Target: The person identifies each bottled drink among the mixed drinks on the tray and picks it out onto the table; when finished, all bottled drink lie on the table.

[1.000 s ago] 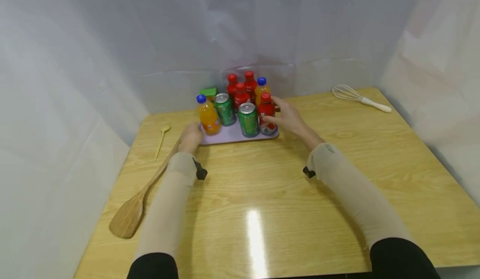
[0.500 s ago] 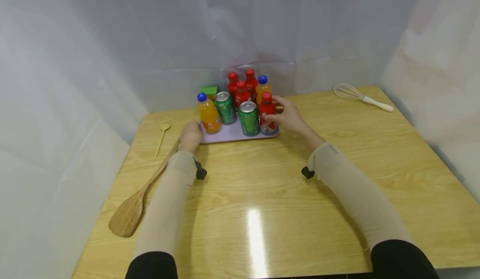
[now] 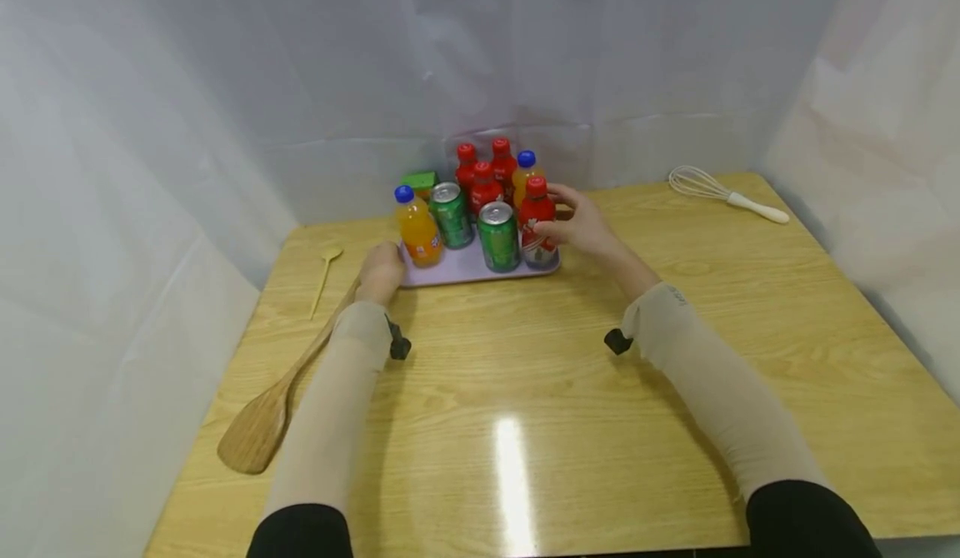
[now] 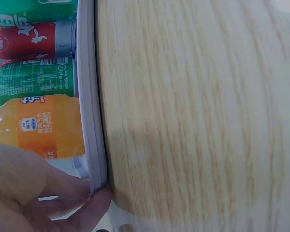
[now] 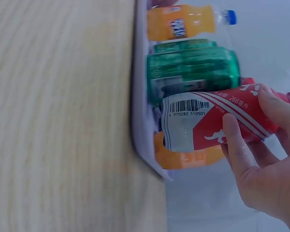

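Note:
My right hand [image 3: 588,226] grips a red-labelled drink bottle [image 3: 537,223] at the tray's right front corner; in the right wrist view the fingers wrap its upper part and the bottle leans slightly. With its thumb and fingers my left hand [image 4: 34,193] pinches the rim of the lilac tray [image 3: 465,271] at the left end. On the tray stand an orange drink bottle [image 3: 420,231], two green cans [image 3: 498,246], several more red bottles [image 3: 486,196] and a second orange bottle [image 3: 522,180]. Whether the gripped bottle's base touches the tray cannot be told.
At the back left is a green-topped box [image 3: 420,181], partly hidden. A wooden spatula [image 3: 258,429] and a small yellow spoon [image 3: 322,279] lie to the left, a white-handled whisk [image 3: 727,196] at the back right. White sheeting [image 3: 480,42] surrounds the wooden table [image 3: 585,425].
The red bottle in my right hand has risen slightly and shifted a little right, and my right hand has closed more firmly on it. My left hand stays at the tray rim.

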Tool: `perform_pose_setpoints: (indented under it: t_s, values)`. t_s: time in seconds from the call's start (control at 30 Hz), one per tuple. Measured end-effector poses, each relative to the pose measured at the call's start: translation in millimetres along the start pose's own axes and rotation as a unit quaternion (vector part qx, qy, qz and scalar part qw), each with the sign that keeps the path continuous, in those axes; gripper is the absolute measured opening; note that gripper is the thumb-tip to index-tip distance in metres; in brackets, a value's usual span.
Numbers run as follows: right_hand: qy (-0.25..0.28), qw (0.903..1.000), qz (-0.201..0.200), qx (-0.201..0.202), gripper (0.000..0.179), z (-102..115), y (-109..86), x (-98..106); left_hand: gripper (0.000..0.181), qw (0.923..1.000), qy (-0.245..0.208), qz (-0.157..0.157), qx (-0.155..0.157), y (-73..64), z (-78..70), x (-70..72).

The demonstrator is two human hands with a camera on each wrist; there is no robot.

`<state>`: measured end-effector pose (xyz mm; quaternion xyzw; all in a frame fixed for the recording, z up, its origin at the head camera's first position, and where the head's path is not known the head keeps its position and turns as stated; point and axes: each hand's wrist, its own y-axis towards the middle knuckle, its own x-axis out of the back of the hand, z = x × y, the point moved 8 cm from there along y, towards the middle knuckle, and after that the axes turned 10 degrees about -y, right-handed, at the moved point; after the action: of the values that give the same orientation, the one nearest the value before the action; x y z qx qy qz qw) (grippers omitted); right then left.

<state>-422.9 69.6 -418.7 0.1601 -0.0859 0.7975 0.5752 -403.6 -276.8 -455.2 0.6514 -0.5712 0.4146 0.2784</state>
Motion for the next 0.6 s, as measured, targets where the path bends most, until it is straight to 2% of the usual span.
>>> perform_pose_setpoints:
  t_s: [0.13,0.27,0.47,0.6]
  values:
    - [0.048,0.9985,0.02,-0.013,0.072,6,-0.1,5,0.033,1.0,0.004,0.0,-0.006,0.6,-0.1,0.2]
    - [0.075,0.9958,0.053,-0.005,0.072,11,0.1,10,0.033,1.0,-0.004,0.007,-0.006,-0.3,-0.1,1.4]
    - [0.059,0.9932,0.1,0.016,0.07,11,-2.6,18,0.035,0.9997,-0.01,0.018,-0.008,0.2,0.6,1.2]
    - [0.059,0.9912,0.116,0.022,0.069,8,-5.6,24,0.034,0.9997,-0.007,0.019,-0.013,0.2,-0.1,1.5]
